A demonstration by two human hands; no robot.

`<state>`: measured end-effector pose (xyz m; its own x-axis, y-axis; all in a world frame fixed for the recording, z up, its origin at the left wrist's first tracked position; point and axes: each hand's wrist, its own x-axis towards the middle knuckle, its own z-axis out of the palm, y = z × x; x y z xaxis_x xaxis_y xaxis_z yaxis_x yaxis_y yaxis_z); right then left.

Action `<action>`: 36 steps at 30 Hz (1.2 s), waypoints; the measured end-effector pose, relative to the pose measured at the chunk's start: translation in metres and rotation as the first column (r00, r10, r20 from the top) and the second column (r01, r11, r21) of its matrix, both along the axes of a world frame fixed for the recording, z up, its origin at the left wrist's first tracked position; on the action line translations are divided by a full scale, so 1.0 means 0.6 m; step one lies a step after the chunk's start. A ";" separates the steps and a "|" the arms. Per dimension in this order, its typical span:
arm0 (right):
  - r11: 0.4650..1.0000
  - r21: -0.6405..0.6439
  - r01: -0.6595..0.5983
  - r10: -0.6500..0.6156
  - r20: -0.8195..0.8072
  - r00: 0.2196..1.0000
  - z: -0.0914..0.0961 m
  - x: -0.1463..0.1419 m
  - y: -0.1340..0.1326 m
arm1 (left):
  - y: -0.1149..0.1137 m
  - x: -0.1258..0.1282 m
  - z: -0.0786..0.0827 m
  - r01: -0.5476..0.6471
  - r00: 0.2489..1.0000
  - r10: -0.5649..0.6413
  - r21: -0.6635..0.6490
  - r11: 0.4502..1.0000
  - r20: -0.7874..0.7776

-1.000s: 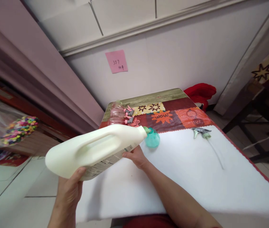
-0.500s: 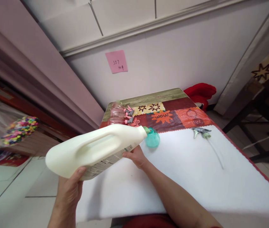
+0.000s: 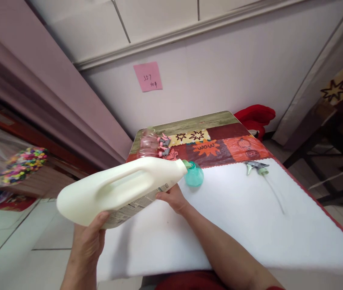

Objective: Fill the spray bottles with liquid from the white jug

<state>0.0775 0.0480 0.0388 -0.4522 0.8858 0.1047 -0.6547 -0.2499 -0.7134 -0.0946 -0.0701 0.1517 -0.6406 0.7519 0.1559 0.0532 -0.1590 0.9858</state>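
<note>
A large cream-white jug [image 3: 77, 199] with a moulded handle and a printed label lies tilted in the air, its green spout pointing right. My left hand [image 3: 91, 233] grips its base end from below, thumb along the side. Near the neck, my right hand [image 3: 173, 198] holds the jug's underside, its fingers partly hidden behind it. The spout meets the mouth of a small round teal bottle [image 3: 194, 177] standing on the white cloth. Whether liquid flows there I cannot make out. Off to the right lies a grey-green trigger spray head [image 3: 257, 167] with its thin tube.
Several clear pink bottles [image 3: 148, 145] and pink-grey spray heads [image 3: 164, 146] stand or lie at the table's far left. The table [image 3: 234, 229] has a white cloth over a patterned cover. A wall with a pink note [image 3: 148, 76] rises behind. A dark stool [image 3: 322, 161] stands right.
The jug and both hands hold nearly the same pose, with the spout still at the teal bottle's mouth. The whole view has shifted very slightly.
</note>
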 end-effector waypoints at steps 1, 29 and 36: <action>1.000 -0.002 0.002 -0.002 0.002 1.000 0.000 0.000 0.000 | 0.000 0.000 0.000 -0.007 1.000 0.007 -0.007 1.000 0.001; 1.000 -0.004 0.000 0.000 0.004 1.000 0.003 0.000 0.001 | 0.001 0.003 0.003 -0.043 0.999 0.043 -0.033 0.999 -0.013; 1.000 0.002 -0.002 0.002 0.015 1.000 0.009 0.004 0.000 | 0.002 0.003 0.002 -0.064 0.998 0.064 -0.052 0.997 -0.010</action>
